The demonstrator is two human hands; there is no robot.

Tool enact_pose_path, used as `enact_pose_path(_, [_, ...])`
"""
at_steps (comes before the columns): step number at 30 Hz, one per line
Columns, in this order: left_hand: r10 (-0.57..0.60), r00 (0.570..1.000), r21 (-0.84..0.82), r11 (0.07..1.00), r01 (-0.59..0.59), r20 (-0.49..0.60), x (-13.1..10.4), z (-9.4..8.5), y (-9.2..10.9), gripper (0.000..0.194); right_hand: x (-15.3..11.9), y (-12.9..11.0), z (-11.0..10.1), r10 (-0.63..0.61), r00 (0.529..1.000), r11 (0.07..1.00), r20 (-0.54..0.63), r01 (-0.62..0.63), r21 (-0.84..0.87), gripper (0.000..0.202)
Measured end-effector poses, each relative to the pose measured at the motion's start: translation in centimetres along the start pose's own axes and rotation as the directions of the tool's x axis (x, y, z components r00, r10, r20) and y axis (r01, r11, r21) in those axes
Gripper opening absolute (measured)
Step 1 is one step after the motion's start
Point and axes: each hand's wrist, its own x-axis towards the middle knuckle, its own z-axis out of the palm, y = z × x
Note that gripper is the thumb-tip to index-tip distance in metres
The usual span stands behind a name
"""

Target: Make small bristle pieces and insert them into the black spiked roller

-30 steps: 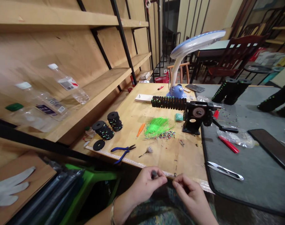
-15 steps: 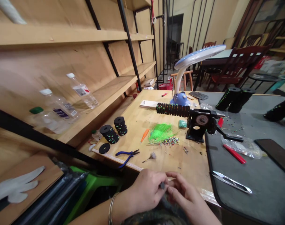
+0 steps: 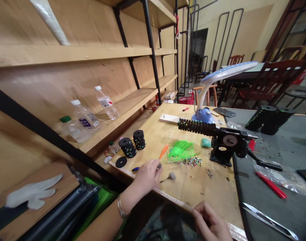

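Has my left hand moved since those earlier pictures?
Yes, your left hand has moved forward over the table, closer to the single black ring lying flat.

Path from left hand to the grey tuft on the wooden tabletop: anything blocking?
Nothing visible: only bare wooden tabletop shows between the left hand and the grey tuft. The hand's fingers do hold a small dark piece, though.

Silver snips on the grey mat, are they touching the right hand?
Apart. The head view shows bare wooden table and the mat's edge between the right hand and the silver snips.
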Motion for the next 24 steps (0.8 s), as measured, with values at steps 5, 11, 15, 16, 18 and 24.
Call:
enact_pose_path(5, [-0.085, 0.995, 0.1, 0.991, 0.089, -0.042, 2.6, 1.2, -3.9, 0.02, -0.4, 0.3, 0.7, 0.162, 0.986, 0.958, -0.04, -0.147, 0.247, 0.05])
enact_pose_path(11, [-0.036, 0.998, 0.125, 0.991, 0.042, -0.046, 2.1, 1.1, -3.7, 0.027, -0.5, 0.4, 0.9, 0.301, 0.952, 0.884, -0.053, -0.258, 0.39, 0.055])
enact_pose_path(15, [0.045, 0.99, 0.091, 0.995, -0.033, -0.131, -0.1, 1.2, -1.0, 0.02, -0.5, 0.4, 1.2, 0.371, 0.926, 0.838, -0.067, -0.303, 0.454, 0.055])
enact_pose_path(16, [0.08, 0.99, 0.041, 0.996, -0.076, -0.113, -0.6, 1.7, -0.3, 0.018, -0.6, 0.4, 1.2, 0.384, 0.921, 0.829, -0.069, -0.311, 0.465, 0.055])
enact_pose_path(18, [0.11, 0.993, -0.065, 0.991, -0.114, -0.052, -1.2, 2.9, 1.0, 0.02, -0.6, 0.4, 1.4, 0.398, 0.914, 0.817, -0.076, -0.316, 0.483, 0.055])
enact_pose_path(24, [-0.034, 0.999, -0.295, 0.955, 0.03, -0.008, -1.5, 6.1, 2.3, 0.031, -1.0, 0.7, 1.6, 0.383, 0.921, 0.798, -0.067, -0.294, 0.526, 0.051])
